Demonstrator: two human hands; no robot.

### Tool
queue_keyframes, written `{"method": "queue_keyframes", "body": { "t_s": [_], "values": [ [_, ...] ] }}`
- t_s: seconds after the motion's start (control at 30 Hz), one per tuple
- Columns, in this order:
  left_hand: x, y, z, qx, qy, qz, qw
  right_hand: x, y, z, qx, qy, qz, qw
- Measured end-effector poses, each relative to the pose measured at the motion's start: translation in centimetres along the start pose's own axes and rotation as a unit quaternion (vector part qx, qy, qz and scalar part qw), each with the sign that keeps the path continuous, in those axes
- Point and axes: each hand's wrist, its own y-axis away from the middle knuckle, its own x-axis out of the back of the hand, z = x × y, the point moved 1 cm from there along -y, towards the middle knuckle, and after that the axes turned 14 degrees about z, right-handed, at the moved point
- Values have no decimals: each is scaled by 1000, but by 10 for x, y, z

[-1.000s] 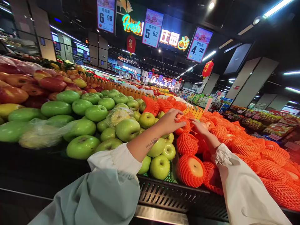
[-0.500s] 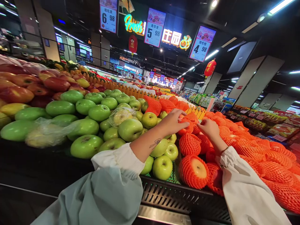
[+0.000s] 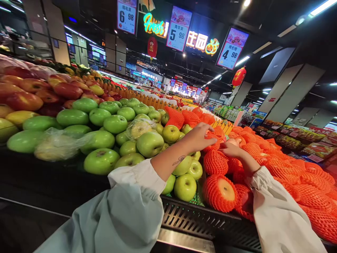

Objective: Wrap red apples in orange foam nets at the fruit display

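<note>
My left hand (image 3: 201, 137) reaches over the green apples and curls its fingers round a fruit in an orange foam net (image 3: 218, 134). Close by on the right, my right hand (image 3: 231, 149) has its fingers bent together, low among the netted fruits; whatever they grip is hidden. Just below the hands lies another netted fruit (image 3: 216, 162). In front of that, a larger netted fruit (image 3: 220, 193) shows its pale orange skin through the net's opening. Green apples (image 3: 185, 187) are heaped under my left forearm.
A black slotted ledge (image 3: 195, 219) borders the display's front. Red-yellow apples (image 3: 28, 86) and green oval fruits (image 3: 101, 161) fill the left, with a plastic-wrapped fruit (image 3: 59, 144) among them. Many netted fruits (image 3: 284, 168) cover the right. Price signs (image 3: 179, 28) hang above.
My right hand has dropped slightly and turned, its fingers now lower among the netted fruits. My left hand keeps its place on the netted fruit. The view has shifted slightly.
</note>
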Motion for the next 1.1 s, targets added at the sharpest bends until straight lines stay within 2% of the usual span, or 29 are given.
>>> {"method": "queue_keyframes", "body": {
  "t_s": [0.07, 0.1, 0.17, 0.2, 0.23, 0.27, 0.37, 0.43, 0.53, 0.67, 0.8, 0.87, 0.97, 1.1],
  "values": [
    [0, 0, 0, -1, 4, -4, 1000, 0, -1, 6, -34, -7, 44, 998],
    [0, 0, 0, -2, 5, -5, 1000, 0, -2, 9, -63, -26, 88, 994],
    [-1, 0, 1, -2, 9, -8, 1000, 1, -2, 11, -97, -108, 200, 969],
    [-1, 0, 1, -2, 9, -10, 1000, 1, -1, 10, -84, -162, 236, 955],
    [-1, 1, 2, -2, 8, -11, 1000, 1, -1, 8, -51, -212, 243, 945],
    [-1, 1, 3, -2, 5, -12, 1000, -1, 0, 4, -5, -251, 223, 942],
    [-1, 1, 4, -1, -3, -9, 1000, -8, 3, -8, 119, -271, 106, 949],
    [0, 1, 5, 0, -7, -8, 1000, -11, 3, -13, 131, -248, 81, 956],
    [0, 1, 5, 0, -10, -11, 1000, -12, 1, -12, 115, -224, 128, 959],
    [1, 1, 4, -3, -7, -2, 1000, -10, -2, -2, 53, -201, 249, 946],
    [0, 1, 3, -16, -5, 2, 1000, -1, -5, 15, -15, -139, 422, 896],
    [0, 1, 3, -19, -9, 2, 1000, 4, -5, 23, -54, -88, 477, 873],
    [1, 1, 4, -21, -17, 3, 1000, 9, -4, 31, -140, -23, 486, 862],
    [2, 2, 5, -17, -23, -4, 1000, 10, -2, 35, -244, 23, 406, 880]
  ]
}}
